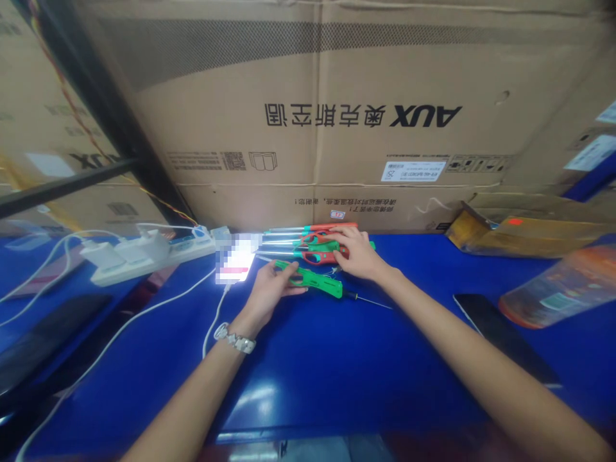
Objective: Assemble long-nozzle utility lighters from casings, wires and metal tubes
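Note:
My left hand (270,289) is closed on a green long-nosed lighter (320,282), its thumb along the top and fingers beneath. Just past the lighter's right end, a thin metal shaft (375,301) with a dark collar lies on the blue table; whether it joins the lighter I cannot tell. My right hand (360,253) curls over the handle of a red lighter (325,256) at the near side of a group of lighters. Several red and green lighters (332,226) lie there side by side, metal nozzles pointing left. Its fingers partly hide their handles.
Left of the lighters lies a lit phone (235,263) on a white cable. A power strip (154,255) with plugs sits farther left. Cardboard boxes (337,147) stand behind the blue table (308,366). At right are a dark phone (505,337) and a clear jar (561,285).

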`<state>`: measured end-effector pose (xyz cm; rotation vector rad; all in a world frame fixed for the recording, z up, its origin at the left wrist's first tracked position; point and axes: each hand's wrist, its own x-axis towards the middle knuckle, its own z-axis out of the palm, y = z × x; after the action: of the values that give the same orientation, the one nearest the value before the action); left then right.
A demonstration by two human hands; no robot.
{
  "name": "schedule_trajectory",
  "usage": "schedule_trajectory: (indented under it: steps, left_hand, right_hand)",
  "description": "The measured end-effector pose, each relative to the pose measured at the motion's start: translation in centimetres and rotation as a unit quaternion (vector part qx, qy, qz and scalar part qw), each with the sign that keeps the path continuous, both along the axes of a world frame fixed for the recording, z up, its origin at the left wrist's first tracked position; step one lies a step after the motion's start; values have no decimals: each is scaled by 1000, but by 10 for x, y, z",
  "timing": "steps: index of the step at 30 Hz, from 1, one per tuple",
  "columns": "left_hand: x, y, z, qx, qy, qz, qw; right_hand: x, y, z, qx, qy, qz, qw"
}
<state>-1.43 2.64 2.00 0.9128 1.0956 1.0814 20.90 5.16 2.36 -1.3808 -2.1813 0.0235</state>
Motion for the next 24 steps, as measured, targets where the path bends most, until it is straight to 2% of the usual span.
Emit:
schedule_trajectory:
  steps: [2,6,9,14,18,21,24]
  left_hand:
    - [-2,0,1,-5,1,-1,1000]
    - [-6,3,5,23,-7,24,999]
    - [-9,4,7,52,-22,43,997]
    - [-11,2,10,43,-24,29,998]
    - [-13,-2,13,23,-9,8,1000]
    - [-10,-5,13,16,0,9,1000]
    - [-3,-8,8,10,3,-8,1000]
  right_hand:
    - [2,-21,1,1,29,-7,1000]
    - [6,-60,-3,-86,38,17,995]
    - [10,-74,-8,-125,13,6,992]
    - [11,-71,-11,-126,-2,1,992]
    - [18,-69,-11,-139,87,24,986]
    - [26,-61,-11,-122,200,-44,971]
    - [31,-45,-13,-82,230,-158,957]
